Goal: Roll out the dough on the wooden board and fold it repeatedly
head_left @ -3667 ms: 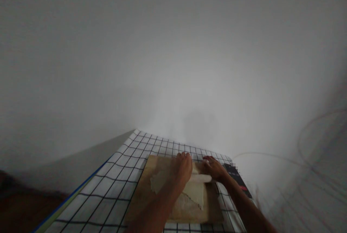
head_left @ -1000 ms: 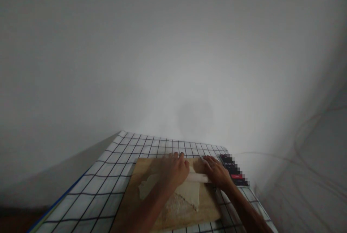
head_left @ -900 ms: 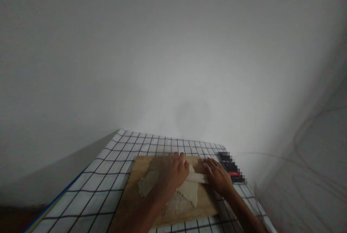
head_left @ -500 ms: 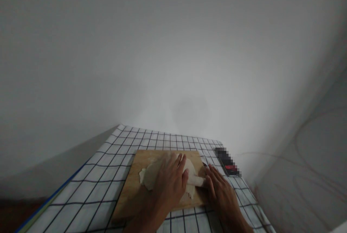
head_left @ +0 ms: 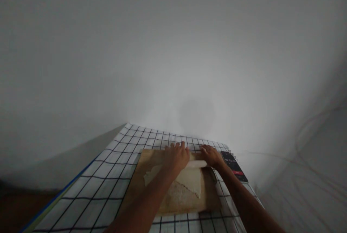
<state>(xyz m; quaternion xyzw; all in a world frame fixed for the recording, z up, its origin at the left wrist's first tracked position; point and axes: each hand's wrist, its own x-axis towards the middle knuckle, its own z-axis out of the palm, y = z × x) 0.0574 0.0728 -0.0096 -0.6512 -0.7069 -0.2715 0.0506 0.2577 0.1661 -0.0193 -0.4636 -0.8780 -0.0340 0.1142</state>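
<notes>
A pale rolling pin [head_left: 196, 164] lies across the far part of a wooden board [head_left: 208, 198], tilted slightly. My left hand [head_left: 176, 156] presses over its left part, fingers bent over the far side and hiding that end. At the other end, my right hand [head_left: 211, 156] is closed over the tip. Beneath and nearer to me spreads a thin sheet of dough [head_left: 193, 180] with a ragged, cracked front edge. My left forearm covers part of this sheet.
A white tablecloth with black grid lines [head_left: 103, 175] lies under the board. To the right of my right hand is a dark phone-like device [head_left: 235, 167] with digits and a red bar. A pale wall [head_left: 173, 63] rises behind the table.
Both hands have pushed forward, away from me, carrying the rolling pin to the board's far part. The dough's front portion is now uncovered. The view has shifted slightly.
</notes>
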